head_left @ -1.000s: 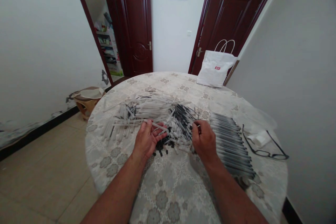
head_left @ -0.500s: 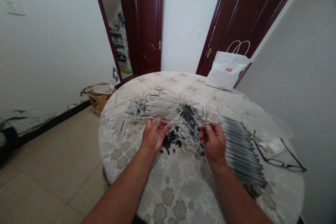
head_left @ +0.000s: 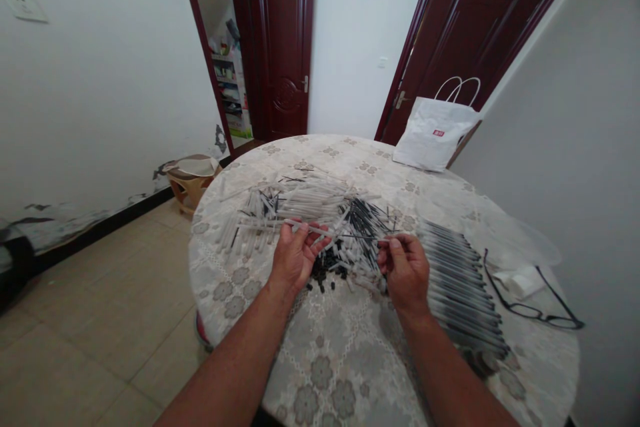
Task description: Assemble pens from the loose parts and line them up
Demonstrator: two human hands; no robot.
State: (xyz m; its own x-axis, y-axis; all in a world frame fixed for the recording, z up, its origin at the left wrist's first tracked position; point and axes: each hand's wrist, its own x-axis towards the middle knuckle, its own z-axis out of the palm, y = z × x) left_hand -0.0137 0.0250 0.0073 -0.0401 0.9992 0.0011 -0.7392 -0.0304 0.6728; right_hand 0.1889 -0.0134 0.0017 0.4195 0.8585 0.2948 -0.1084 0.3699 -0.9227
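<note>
My left hand (head_left: 295, 250) pinches a slim whitish pen barrel (head_left: 316, 231) between thumb and fingers, with its other fingers partly curled. Closed at the fingertips, my right hand (head_left: 407, 270) grips a thin dark pen refill (head_left: 356, 236). The refill runs level between the hands and meets the barrel's right end; how far it goes inside I cannot tell. Behind them lie a heap of white barrels (head_left: 310, 203) and a pile of black refills (head_left: 364, 217). Small black plugs (head_left: 324, 270) are scattered just below the hands.
Right of my right hand lies a row of grey pens (head_left: 463, 283). Farther right are black-framed glasses (head_left: 530, 310) and a white roll (head_left: 523, 280). A white paper bag (head_left: 433, 133) stands at the back of the round table (head_left: 320, 340). A stool (head_left: 193, 180) stands beyond the left edge.
My right hand and the refill have shifted very slightly left, toward the barrel. Both hands keep their grip, and the view has tilted a little.
</note>
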